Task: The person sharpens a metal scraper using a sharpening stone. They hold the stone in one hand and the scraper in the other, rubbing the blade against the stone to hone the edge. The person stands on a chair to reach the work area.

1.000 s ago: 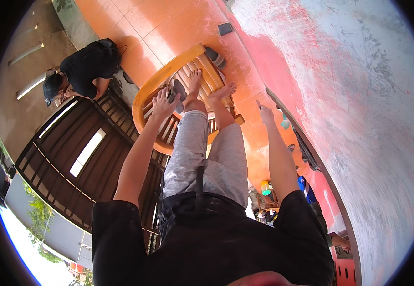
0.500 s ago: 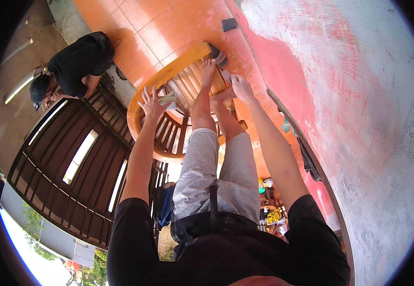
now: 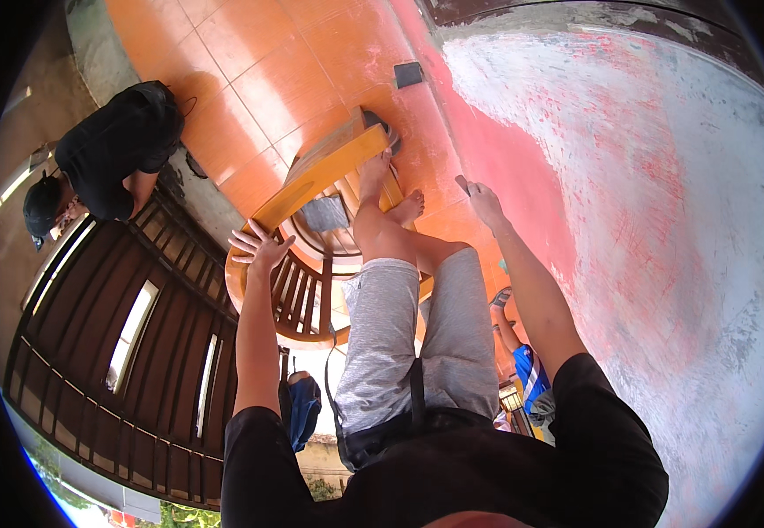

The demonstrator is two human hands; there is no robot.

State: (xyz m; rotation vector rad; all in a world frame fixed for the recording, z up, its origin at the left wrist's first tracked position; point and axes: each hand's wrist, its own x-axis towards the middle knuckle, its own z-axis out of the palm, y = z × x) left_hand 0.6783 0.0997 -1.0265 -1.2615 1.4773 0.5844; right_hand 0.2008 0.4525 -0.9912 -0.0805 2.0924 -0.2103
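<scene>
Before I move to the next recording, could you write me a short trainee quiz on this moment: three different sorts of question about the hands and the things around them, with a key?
1. Multiple choice: what does the right hand hold?
a) a cup
b) a small flat piece
c) a paint roller

2. True or false: the left hand has its fingers spread.

3. Short answer: what colour is the flat sheet seen within the frame of the slatted wooden chair?

Key:
1. b
2. True
3. Grey
</scene>
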